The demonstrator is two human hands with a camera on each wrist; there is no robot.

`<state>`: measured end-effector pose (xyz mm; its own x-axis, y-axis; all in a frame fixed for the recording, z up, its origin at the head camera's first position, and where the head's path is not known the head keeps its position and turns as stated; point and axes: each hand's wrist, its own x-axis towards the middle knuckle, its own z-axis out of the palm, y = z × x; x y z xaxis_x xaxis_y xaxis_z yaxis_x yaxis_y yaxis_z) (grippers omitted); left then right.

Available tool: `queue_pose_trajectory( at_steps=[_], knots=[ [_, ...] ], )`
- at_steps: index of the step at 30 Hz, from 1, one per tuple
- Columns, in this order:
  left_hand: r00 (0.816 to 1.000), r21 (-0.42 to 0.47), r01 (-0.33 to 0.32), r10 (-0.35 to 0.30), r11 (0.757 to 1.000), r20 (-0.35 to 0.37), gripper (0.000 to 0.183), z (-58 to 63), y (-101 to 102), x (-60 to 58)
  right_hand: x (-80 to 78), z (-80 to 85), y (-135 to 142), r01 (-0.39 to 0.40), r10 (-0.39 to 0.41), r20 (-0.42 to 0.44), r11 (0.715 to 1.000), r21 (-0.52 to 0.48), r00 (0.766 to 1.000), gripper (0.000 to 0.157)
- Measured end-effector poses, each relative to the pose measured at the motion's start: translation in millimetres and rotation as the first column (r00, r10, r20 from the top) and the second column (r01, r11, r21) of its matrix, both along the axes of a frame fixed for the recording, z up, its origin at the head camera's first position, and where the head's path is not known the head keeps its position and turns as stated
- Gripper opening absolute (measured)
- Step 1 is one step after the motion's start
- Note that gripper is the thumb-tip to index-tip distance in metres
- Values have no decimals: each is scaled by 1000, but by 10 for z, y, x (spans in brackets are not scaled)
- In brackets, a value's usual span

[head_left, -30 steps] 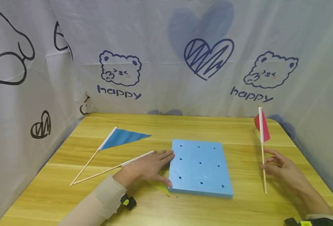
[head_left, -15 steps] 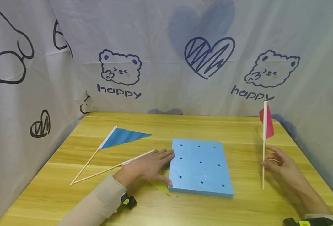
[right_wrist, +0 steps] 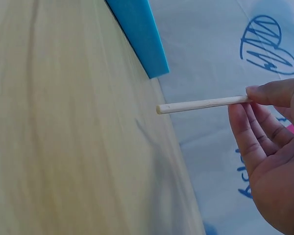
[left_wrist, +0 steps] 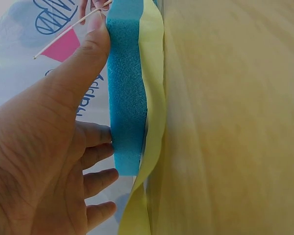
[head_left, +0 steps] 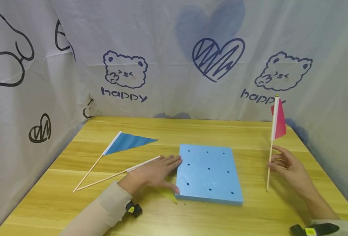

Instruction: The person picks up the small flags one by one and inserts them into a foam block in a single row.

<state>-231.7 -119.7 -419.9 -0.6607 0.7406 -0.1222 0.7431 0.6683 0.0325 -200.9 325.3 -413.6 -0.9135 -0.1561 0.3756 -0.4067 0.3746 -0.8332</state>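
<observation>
A light-blue foam block (head_left: pixel 208 177) with rows of small holes lies flat on the table. My left hand (head_left: pixel 154 172) rests at its left edge, fingers spread, thumb and fingertips touching the side (left_wrist: pixel 125 88). Under that hand lies a yellow flag (head_left: pixel 167 194), partly hidden, its cloth running along the block's lower edge in the left wrist view. Off to the block's right, my right hand (head_left: pixel 292 170) pinches the wooden stick of a red flag (head_left: pixel 280 121) between thumb and fingers. The flag is nearly upright, and its lower stick end (right_wrist: pixel 159 108) hangs above the table.
A blue triangular flag (head_left: pixel 129 143) lies at the left, its stick end beside the end of the yellow flag's stick (head_left: pixel 103 180). White cloth (head_left: pixel 174 78) with drawings hangs behind the wooden table (head_left: pixel 227 221) and at both sides.
My right hand has raised the red flag and, lately, shifted it slightly left, its lower end now farther left. The left hand and the foam block stay put.
</observation>
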Motion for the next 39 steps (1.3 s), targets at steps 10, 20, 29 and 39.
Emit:
queue_pose_trajectory(
  at_steps=[10,20,29,39],
  knots=[
    [1000,2,1,-1,1000,-1,105,8,-2,4,-76,103,-202,37,-26,-75,989,145,997,61],
    [1000,-4,-5,5,1000,6,105,7,8,-6,-162,195,-355,-1,8,-85,997,79,996,61],
    [1000,5,-9,9,1000,12,105,14,1,14,-252,253,-494,28,-26,-76,999,19,997,57],
    [1000,13,1,-1,1000,6,105,19,2,9,-222,509,-822,45,-44,-101,999,4,994,56]
  ],
)
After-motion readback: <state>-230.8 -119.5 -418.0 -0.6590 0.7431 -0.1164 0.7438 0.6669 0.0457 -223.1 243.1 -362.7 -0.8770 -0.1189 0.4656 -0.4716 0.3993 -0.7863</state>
